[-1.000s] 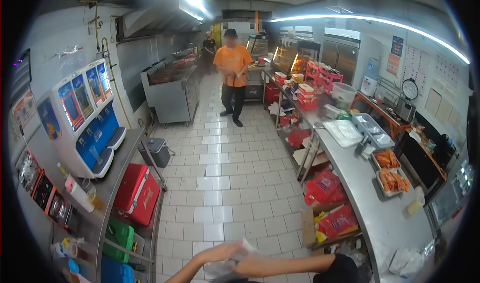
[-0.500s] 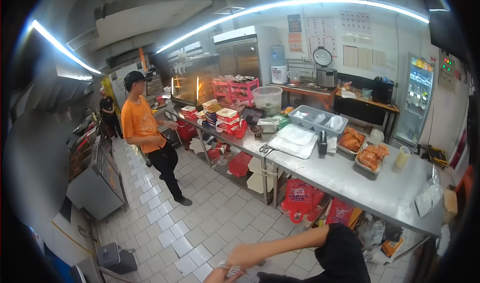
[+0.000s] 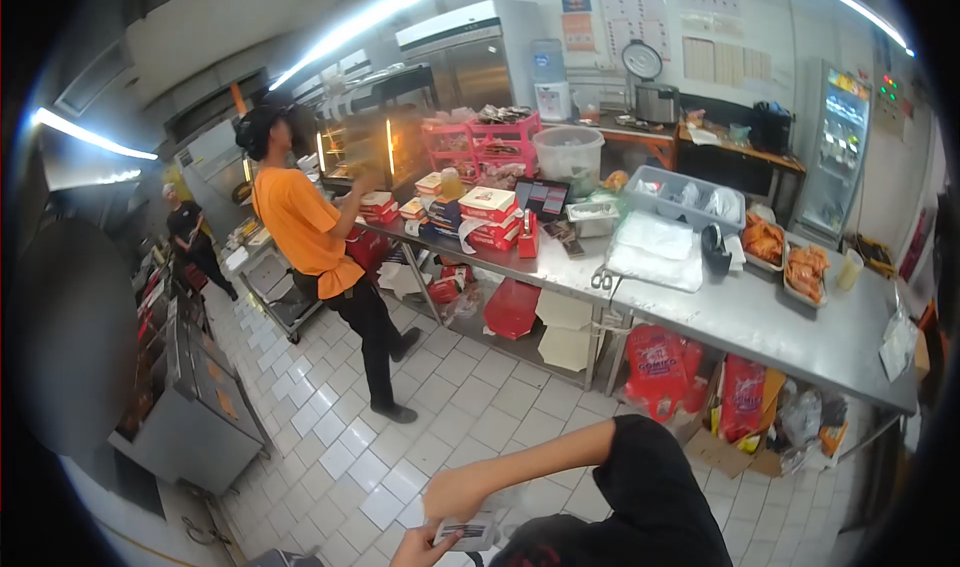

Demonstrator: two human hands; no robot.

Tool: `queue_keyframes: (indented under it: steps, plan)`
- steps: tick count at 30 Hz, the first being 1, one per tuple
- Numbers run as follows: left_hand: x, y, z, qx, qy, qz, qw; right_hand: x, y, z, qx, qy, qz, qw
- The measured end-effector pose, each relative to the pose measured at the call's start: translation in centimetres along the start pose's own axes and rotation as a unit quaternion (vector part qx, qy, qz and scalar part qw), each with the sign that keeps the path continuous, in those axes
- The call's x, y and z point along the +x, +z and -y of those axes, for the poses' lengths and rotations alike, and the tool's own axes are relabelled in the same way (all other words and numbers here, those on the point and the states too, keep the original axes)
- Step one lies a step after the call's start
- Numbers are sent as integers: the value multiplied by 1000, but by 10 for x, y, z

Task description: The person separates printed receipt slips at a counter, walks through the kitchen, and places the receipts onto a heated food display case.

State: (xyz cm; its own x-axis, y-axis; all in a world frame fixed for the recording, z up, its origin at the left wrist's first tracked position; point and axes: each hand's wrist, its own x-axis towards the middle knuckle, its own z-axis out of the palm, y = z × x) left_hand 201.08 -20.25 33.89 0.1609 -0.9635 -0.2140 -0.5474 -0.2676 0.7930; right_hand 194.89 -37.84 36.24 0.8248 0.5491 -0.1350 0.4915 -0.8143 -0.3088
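White floor tiles point(image 3: 380, 507) spread below. The left hand point(image 3: 418, 548) pinches a printed packet point(image 3: 474, 533), its long axis running roughly rightward from the thumb; just beyond the packet is the right hand point(image 3: 458, 491), grip unclear; well beyond the packet, the steel table point(image 3: 745, 325).

Left hand point(image 3: 420, 549) holding a small pale packet point(image 3: 478, 534) — right hand point(image 3: 455, 493) close by, person in orange shirt point(image 3: 297, 235) beside a steel counter point(image 3: 572, 275), red boxes point(image 3: 492, 235) on top
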Motion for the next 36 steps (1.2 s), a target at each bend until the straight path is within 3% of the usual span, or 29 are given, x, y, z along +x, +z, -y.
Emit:
queue_keyframes:
  steps: [3, 4, 5, 6, 7, 8, 9, 10, 12, 14, 16, 19, 21, 22, 24, 26, 27, 28, 30, 32, 33, 34, 35, 36]
  plan:
    - [9, -33, 48, -118, -1, -161, 980, 62, -26, -18, -86, 19, -82, 993]
    - [12, -43, 70, -117, 1, -153, 981, 77, -34, -26, -131, 2, -123, 984]
    - [16, -54, 88, -133, -38, -223, 965, 89, -43, -33, -128, 10, -126, 984]
    - [21, -65, 105, -149, -78, -290, 942, 100, -50, -39, -151, 18, -270, 951]
    - [27, -77, 115, -149, -79, -280, 945, 112, -53, -47, -172, 25, -406, 897]
    - [33, -89, 125, -165, -125, -336, 919, 123, -50, -55, -169, 35, -407, 897]
    - [39, -101, 136, -180, -171, -389, 887, 132, -43, -64, -22, 99, -474, 875]
    - [50, -114, 151, -180, -169, -379, 892, 141, -36, -74, 123, 158, -529, 824]
    - [65, -135, 180, -253, -157, -423, 856, 161, -19, -91, 123, 206, -543, 804]
    - [72, -168, 172, -260, -150, -392, 869, 185, -13, -91, 214, 312, -589, 714]
    - [77, -198, 170, -268, -134, -365, 882, 205, -22, -100, 209, 321, -586, 714]
    - [89, -231, 190, -210, -150, -391, 884, 235, -42, -121, 201, 355, -630, 661]
    - [102, -252, 225, -219, -108, -329, 912, 249, -52, -137, 198, 293, -663, 660]
    - [107, -263, 238, -237, -82, -292, 923, 256, -54, -142, 190, 310, -674, 643]
    - [120, -281, 249, -242, -99, -250, 932, 265, -54, -151, 193, 286, -698, 628]
    - [133, -294, 250, -299, -106, -243, 917, 269, -52, -153, 159, 348, -697, 606]
    - [141, -297, 252, -389, -105, -236, 884, 273, -50, -155, 124, 395, -693, 591]
    - [150, -297, 252, -395, -93, -248, 880, 277, -45, -157, 132, 384, -686, 604]
    - [168, -303, 240, -411, -99, -255, 870, 284, -35, -162, 223, 417, -671, 571]
    - [180, -297, 260, -423, -123, -276, 854, 300, -14, -171, 373, 350, -683, 521]
    - [180, -294, 259, -430, -96, -254, 861, 299, -17, -169, 356, 382, -644, 560]
    - [180, -285, 262, -330, -128, -294, 888, 295, -22, -170, 331, 405, -605, 600]
    - [178, -294, 231, -413, -146, -305, 846, 294, -15, -179, 374, 386, -600, 593]
    - [171, -303, 221, -441, -125, -303, 836, 299, -7, -184, 409, 377, -595, 580]
